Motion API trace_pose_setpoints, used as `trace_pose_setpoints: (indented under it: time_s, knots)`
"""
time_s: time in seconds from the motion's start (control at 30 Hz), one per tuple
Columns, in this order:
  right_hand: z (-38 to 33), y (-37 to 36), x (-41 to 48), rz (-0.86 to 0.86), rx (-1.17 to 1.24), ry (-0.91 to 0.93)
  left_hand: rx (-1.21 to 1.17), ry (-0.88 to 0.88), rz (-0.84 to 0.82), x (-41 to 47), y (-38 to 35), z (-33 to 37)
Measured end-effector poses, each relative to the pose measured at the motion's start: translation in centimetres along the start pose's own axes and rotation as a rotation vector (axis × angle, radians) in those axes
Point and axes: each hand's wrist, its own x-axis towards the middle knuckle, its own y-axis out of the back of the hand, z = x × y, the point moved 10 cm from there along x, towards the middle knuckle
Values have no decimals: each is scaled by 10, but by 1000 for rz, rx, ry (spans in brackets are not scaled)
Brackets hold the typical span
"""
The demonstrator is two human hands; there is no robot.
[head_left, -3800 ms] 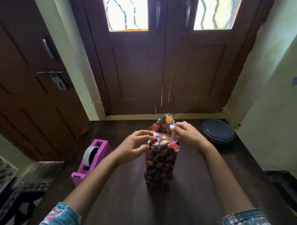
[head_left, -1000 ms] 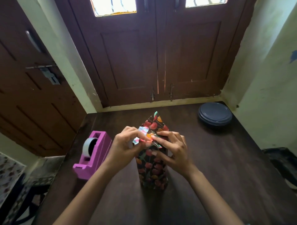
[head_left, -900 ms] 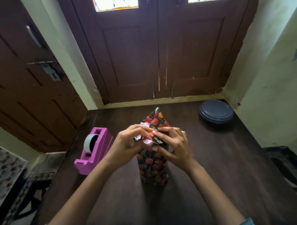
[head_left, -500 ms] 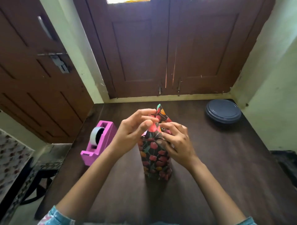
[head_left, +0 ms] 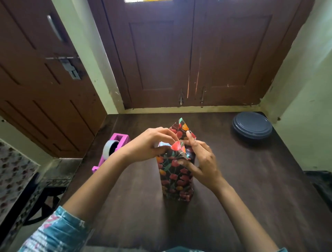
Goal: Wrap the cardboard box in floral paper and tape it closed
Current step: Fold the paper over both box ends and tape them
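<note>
Head view. Cardboard box: upright at mid-table, sides covered in floral paper, top end unsealed, 1 pointed flap standing.
Left hand: fingers curled, pinching the near folded flap.
Right hand: thumb on the front face, fingers alongside, clasping the box top.
Handling note: crease flaps flat and pin them with 1 hand before reaching for the tape dispenser.

Scene dim overall. Daylight enters at 12 o'clock through a blown-out strip of door glass and a thin bright slit beneath it. A soft shadow runs from the wrapped box toward 6 o'clock across the dark table. Wide-angle distortion: the side door at 9 o'clock and the wall at 3 o'clock lean and bow. The right hand is slightly smeared. The sleeve at 7 o'clock is soft.
</note>
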Motion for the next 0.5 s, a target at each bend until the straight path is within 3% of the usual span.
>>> trace_pose_setpoints:
  time_s: [0.1, 0.2, 0.33, 0.5]
  knots:
    - [5, -2, -4, -18, -30, -12, -81, -26, -60, 0, -3, 1]
    - [5, -2, -7, -21, -36, -14, 35, -57, -101, 3, -10, 4]
    - [-1, 3, -6, 3, -30, 0, 104, -73, 58, 4, -6, 11]
    - [0, -2, -10, -15, -40, 32, -135, -10, 234, -4, 2, 8]
